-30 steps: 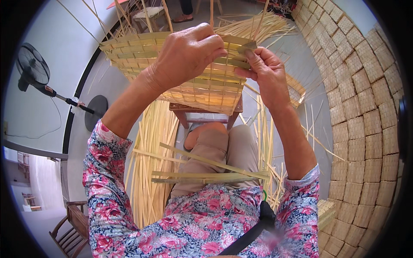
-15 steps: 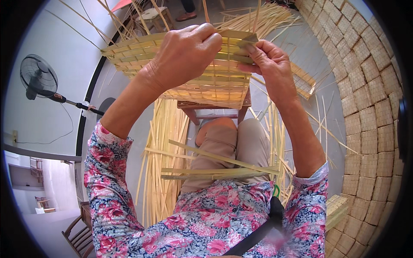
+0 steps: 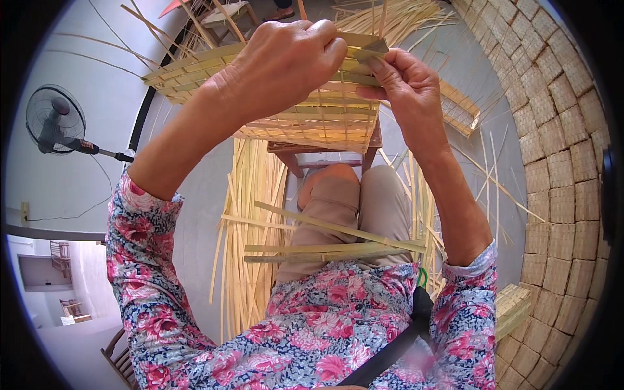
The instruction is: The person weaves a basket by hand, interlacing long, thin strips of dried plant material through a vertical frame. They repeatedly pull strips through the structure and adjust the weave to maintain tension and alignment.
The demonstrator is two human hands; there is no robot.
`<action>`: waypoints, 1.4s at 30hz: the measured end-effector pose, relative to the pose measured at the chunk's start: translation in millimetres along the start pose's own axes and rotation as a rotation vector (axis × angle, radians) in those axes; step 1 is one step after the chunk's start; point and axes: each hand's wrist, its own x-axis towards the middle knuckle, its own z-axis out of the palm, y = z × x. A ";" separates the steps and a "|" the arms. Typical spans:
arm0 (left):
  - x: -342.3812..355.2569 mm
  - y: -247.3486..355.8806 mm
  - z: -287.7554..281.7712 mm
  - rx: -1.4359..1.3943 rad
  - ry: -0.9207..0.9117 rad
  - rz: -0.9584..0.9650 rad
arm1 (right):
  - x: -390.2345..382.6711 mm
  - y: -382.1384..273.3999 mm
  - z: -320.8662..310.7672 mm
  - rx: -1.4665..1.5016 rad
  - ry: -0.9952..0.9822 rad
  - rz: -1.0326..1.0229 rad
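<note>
A half-woven bamboo basket rests tilted on a small wooden stool before my knees, with long uncut stakes standing up from its rim. My left hand is closed over the upper edge, on the bamboo strip that runs along the rim; its fingertips are partly hidden behind the knuckles. At the right corner my right hand pinches a folded end of greenish bamboo strip between thumb and fingers. Several loose bamboo strips lie across my lap.
Long bamboo strips are heaped on the floor left of my legs, and another pile lies beyond the basket. Stacked woven panels line the right side. A rectangular bamboo frame sits right of the basket. A fan stands at left.
Both hands and the basket's rim sit slightly higher in view, and my left hand has shifted a little right toward the corner. My left elbow has swung outward. Both grips stay closed.
</note>
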 end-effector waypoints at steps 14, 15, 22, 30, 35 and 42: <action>-21.5 -22.0 -16.6 -0.569 0.106 -0.719 | 7.1 -1.4 -4.2 -0.015 0.018 -0.016; -18.7 -21.9 -18.5 -0.727 0.022 -0.799 | 7.1 -1.0 -5.0 -0.013 0.018 -0.018; -17.6 -19.0 -4.5 -0.467 0.071 -0.574 | 5.4 -2.5 -3.2 -0.025 0.013 -0.009; -7.5 -14.7 4.5 -0.157 0.046 -0.620 | 6.6 2.1 -0.6 -0.039 0.067 -0.014; -8.9 -1.3 9.1 -0.196 0.179 -0.670 | 31.7 -3.4 -17.4 -0.116 0.081 -0.106; -85.3 27.1 -2.6 -0.274 0.011 -0.406 | 36.4 8.5 -72.6 -0.101 0.258 -0.070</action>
